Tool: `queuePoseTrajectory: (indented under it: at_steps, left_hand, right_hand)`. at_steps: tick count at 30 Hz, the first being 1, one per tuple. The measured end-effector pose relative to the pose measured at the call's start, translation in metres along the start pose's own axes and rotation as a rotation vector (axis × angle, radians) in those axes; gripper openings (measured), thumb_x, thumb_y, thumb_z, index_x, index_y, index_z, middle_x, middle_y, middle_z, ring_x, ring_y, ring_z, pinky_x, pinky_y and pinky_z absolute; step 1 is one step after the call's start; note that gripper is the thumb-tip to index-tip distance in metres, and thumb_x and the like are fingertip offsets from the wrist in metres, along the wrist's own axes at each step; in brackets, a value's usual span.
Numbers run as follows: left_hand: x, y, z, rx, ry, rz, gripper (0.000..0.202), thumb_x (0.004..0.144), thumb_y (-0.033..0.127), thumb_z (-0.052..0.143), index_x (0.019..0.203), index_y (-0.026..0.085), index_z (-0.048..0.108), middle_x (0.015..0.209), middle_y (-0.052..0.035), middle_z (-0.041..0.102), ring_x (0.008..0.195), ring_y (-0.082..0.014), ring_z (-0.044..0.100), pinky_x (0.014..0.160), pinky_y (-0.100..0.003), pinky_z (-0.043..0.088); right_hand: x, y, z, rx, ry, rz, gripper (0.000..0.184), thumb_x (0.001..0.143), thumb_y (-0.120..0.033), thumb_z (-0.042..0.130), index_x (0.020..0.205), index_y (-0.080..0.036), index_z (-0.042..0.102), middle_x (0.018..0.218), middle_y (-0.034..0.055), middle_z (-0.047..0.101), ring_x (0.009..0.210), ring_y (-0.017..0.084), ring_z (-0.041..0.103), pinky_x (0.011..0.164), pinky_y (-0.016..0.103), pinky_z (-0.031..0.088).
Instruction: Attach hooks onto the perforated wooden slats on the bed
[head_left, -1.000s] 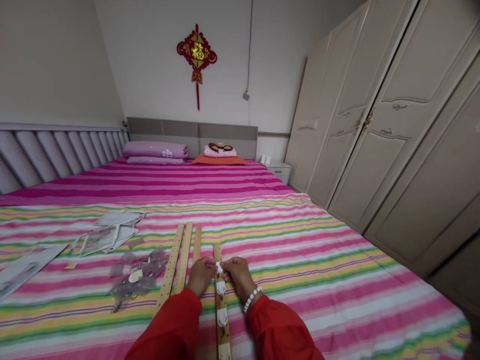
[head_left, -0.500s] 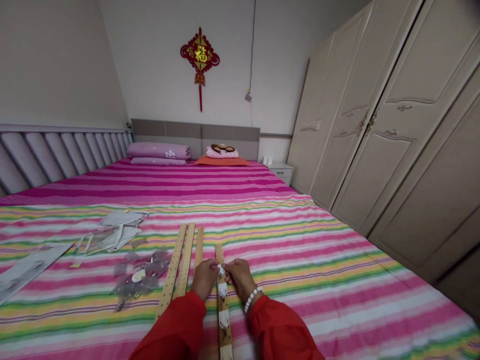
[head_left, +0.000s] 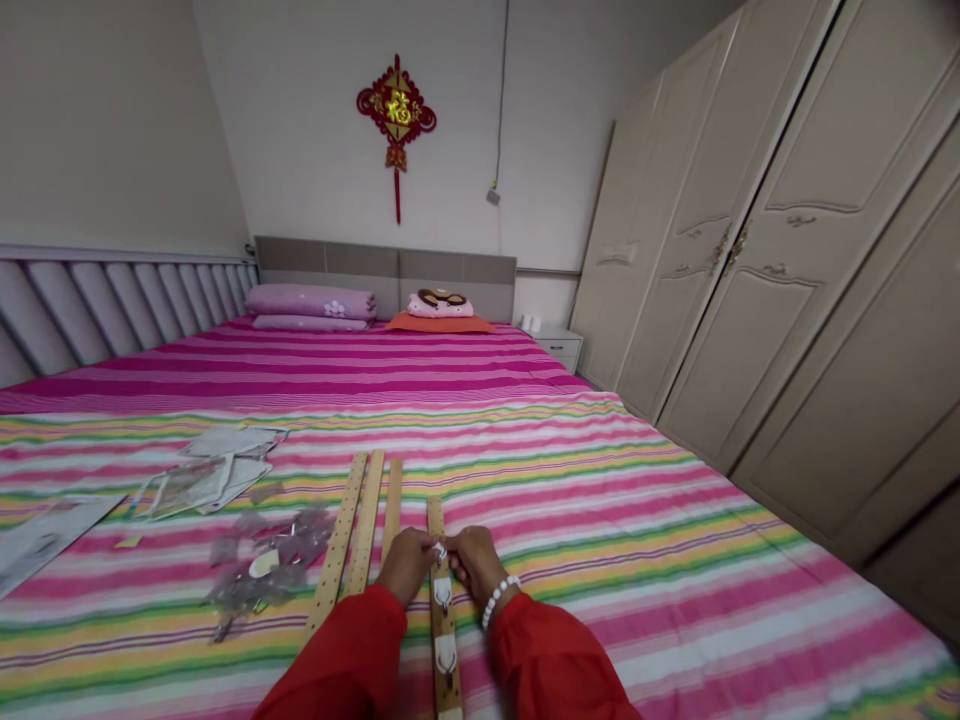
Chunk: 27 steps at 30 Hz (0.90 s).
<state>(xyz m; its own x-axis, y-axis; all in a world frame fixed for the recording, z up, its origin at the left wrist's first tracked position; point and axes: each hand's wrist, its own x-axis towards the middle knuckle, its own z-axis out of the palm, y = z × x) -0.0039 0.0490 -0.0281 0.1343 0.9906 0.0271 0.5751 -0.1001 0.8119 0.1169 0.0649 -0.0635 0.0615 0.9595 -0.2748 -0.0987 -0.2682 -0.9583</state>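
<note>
Striped bedspread (head_left: 600, 520) covered the bed where a person worked at a wooden strip (head_left: 443, 670) lying lengthwise, two white hooks (head_left: 444, 625) mounted along it. Directly above those hooks, the left hand (head_left: 407, 566) and right hand (head_left: 478, 565) met over the strip, their fingertips (head_left: 453, 541) closed narrowly on a small white hook (head_left: 440, 551). Red sleeves (head_left: 551, 665) covered both arms, and a white bead bracelet (head_left: 500, 601) circled the right wrist. Just left of the strip lay three more wooden strips (head_left: 365, 520), two of them perforated. Farther left were clear plastic bags (head_left: 270, 560) of small parts, paper packaging (head_left: 214, 470) and a pale sheet (head_left: 52, 535). Far beyond the strip, pillows (head_left: 310, 305) lay against a headboard (head_left: 386, 262), beneath a red knot ornament (head_left: 396, 110). Cream wardrobes (head_left: 750, 270) stood well to the strip's right.
</note>
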Motion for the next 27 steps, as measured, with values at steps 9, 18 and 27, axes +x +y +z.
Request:
queuePoseTrajectory:
  at_steps: [9, 18, 27]
  left_hand:
    - [-0.003, -0.002, 0.001, -0.005, 0.019, 0.004, 0.022, 0.069, 0.014, 0.053, 0.063, 0.014, 0.074, 0.056, -0.0019, 0.066, 0.065, -0.0191, 0.062, 0.062, -0.025, 0.04]
    - [-0.002, 0.007, 0.0, 0.031, 0.035, -0.034, 0.021, 0.066, 0.012, 0.053, 0.062, 0.014, 0.074, 0.056, -0.0023, 0.068, 0.066, -0.0183, 0.064, 0.061, -0.023, 0.04]
    - [0.003, -0.002, 0.002, -0.034, 0.12, -0.083, 0.018, 0.06, 0.01, 0.06, 0.066, 0.017, 0.075, 0.064, -0.0022, 0.072, 0.072, -0.0201, 0.067, 0.067, -0.025, 0.045]
  right_hand:
    - [-0.017, -0.008, -0.001, 0.057, -0.019, 0.003, 0.038, 0.072, -0.026, 0.06, 0.039, -0.022, 0.042, 0.026, -0.0055, 0.04, 0.023, 0.006, 0.026, 0.03, 0.021, 0.012]
    - [-0.024, -0.009, -0.001, 0.071, 0.006, -0.013, 0.034, 0.073, -0.026, 0.06, 0.044, -0.022, 0.044, 0.028, -0.0061, 0.043, 0.024, 0.007, 0.027, 0.032, 0.022, 0.012]
    - [-0.012, -0.005, 0.003, 0.009, 0.003, -0.006, 0.044, 0.071, -0.022, 0.063, 0.031, -0.022, 0.042, 0.025, -0.0044, 0.037, 0.025, 0.008, 0.026, 0.035, 0.023, 0.017]
